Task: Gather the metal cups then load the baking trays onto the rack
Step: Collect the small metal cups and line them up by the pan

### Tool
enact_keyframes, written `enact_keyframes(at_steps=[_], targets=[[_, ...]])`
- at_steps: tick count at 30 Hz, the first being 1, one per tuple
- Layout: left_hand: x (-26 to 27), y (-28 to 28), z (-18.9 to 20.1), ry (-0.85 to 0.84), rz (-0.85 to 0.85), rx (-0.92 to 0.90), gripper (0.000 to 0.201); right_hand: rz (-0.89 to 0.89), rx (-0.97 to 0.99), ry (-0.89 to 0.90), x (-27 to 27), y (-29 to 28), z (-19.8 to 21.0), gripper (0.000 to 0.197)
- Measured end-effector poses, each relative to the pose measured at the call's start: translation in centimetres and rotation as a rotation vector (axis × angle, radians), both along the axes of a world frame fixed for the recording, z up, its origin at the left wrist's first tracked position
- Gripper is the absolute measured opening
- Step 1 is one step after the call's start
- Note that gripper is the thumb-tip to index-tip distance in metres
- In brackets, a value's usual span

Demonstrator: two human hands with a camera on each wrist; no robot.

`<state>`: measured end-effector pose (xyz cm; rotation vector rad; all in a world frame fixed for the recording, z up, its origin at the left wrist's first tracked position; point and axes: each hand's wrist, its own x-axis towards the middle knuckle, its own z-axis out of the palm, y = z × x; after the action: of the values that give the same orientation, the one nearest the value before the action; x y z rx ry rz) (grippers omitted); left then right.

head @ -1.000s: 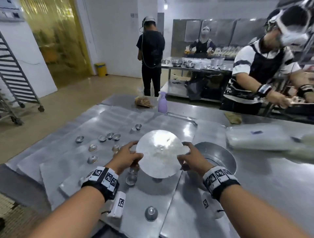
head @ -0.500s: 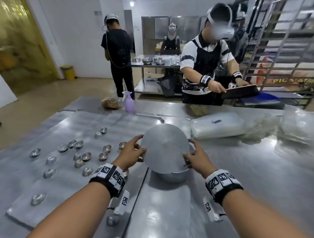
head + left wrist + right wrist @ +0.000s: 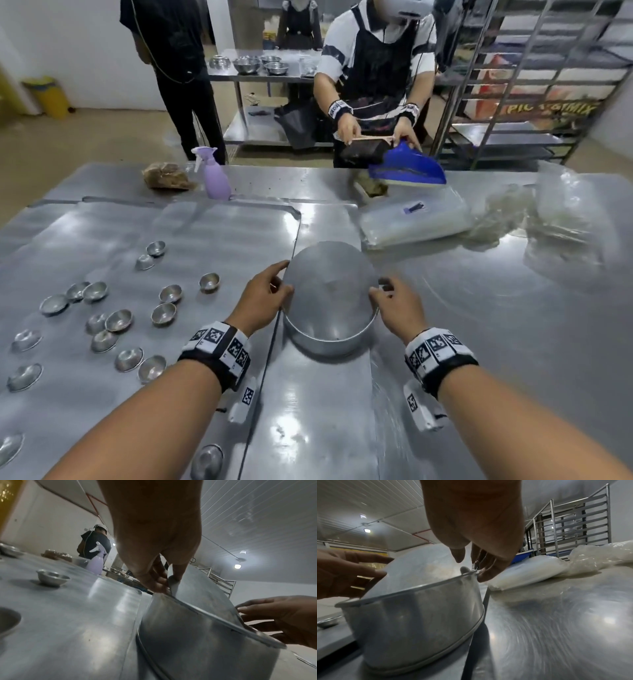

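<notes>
The metal cups (image 3: 118, 320) lie scattered over the baking trays (image 3: 85, 387) at about nine to ten o'clock from my hands, most of them mouth up, a few seemingly tipped or turned over; one more cup (image 3: 206, 462) sits near the desk's front edge at about seven o'clock. They are round and shallow, so no long axis matters; what matters is that the whole scatter lies to my left, nearer my left hand (image 3: 262, 301) than my right hand (image 3: 399, 310).

Directly ahead at twelve o'clock, between my hands, stands a round metal pan (image 3: 325, 339) on the desk (image 3: 479, 325), just right of the tray edge. A flat round metal disc (image 3: 330, 277) leans in it, its far edge raised and its near edge down inside the rim, so its face tilts toward me. My left hand pinches the disc's left edge between thumb and fingertips (image 3: 154, 582), as the left wrist view shows. My right hand (image 3: 481, 555) has its fingers curled lightly at the disc's right edge by the pan rim; whether it truly grips or only touches, I cannot tell.

I judge the pan is meant to collect the cups, so the coming move runs from it leftward, toward nine o'clock.

Farther out at one to two o'clock lie clear plastic bags (image 3: 416, 219); at eleven o'clock a purple spray bottle (image 3: 214, 174) stands upright; the rack (image 3: 534, 85) rises beyond the desk at one o'clock
</notes>
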<state>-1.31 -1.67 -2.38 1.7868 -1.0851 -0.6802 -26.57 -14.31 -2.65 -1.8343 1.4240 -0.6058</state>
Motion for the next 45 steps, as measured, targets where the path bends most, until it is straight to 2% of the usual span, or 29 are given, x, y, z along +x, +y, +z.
enact_keyframes(at_steps=[3,7,12,17,19,20,22,24,25,29,34,37,40,42,45], targets=[[0.1,-0.2,-1.0,-0.03,0.023,-0.005,0.046,-0.023,-0.051,0.04,0.0,0.0,-1.1,0.023],[0.6,-0.8,-1.7,-0.037,0.019,0.033,0.046,-0.074,-0.01,-0.005,0.3,0.1,-1.5,0.014],[1.2,-1.6,-0.9,-0.104,-0.058,0.124,0.045,-0.077,0.126,-0.071,0.6,0.2,-2.4,0.03],[1.2,-2.2,-1.4,-0.277,-0.093,0.274,0.038,-0.041,0.128,-0.058,0.4,-0.2,-3.0,0.029],[0.9,-2.2,-1.9,-0.307,-0.075,0.27,0.033,-0.034,0.153,-0.079,0.3,-0.4,-3.2,0.028],[0.8,-2.1,-2.2,-0.312,-0.061,0.247,0.035,-0.029,0.165,-0.079,0.3,-0.5,-3.2,0.027],[0.5,-1.7,-2.5,-0.309,-0.032,0.196,0.052,-0.014,0.175,-0.087,0.3,-0.6,-3.3,0.028],[0.2,-1.6,-2.5,-0.287,-0.005,0.183,0.069,0.008,0.191,-0.101,0.1,-0.8,-3.4,0.032],[0.1,-1.5,-2.4,-0.262,0.012,0.197,0.07,0.025,0.205,-0.109,0.0,-1.0,-3.5,0.033],[-0.3,-1.1,-2.0,-0.187,0.035,0.268,0.053,0.075,0.253,-0.152,-0.4,-1.5,-3.3,0.03],[-2.4,-0.6,-1.2,-0.03,0.043,0.273,0.052,0.127,0.322,-0.204,-1.9,-3.1,-3.5,0.035],[-4.8,-1.5,-0.6,0.059,0.031,0.242,0.05,0.128,0.294,-0.226,-4.1,-4.7,-3.6,0.028],[-8.4,-3.9,-0.2,0.089,0.01,0.215,0.055,0.11,0.268,-0.241,-8.0,-7.5,-3.5,0.032],[-10.7,-5.6,0.1,0.111,-0.029,0.204,0.058,0.106,0.231,-0.243,-10.5,-9.2,-3.1,0.027],[-15.3,-8.6,0.2,0.148,-0.126,0.19,0.062,0.086,0.219,-0.25,-15.2,-11.4,-2.1,0.033]])
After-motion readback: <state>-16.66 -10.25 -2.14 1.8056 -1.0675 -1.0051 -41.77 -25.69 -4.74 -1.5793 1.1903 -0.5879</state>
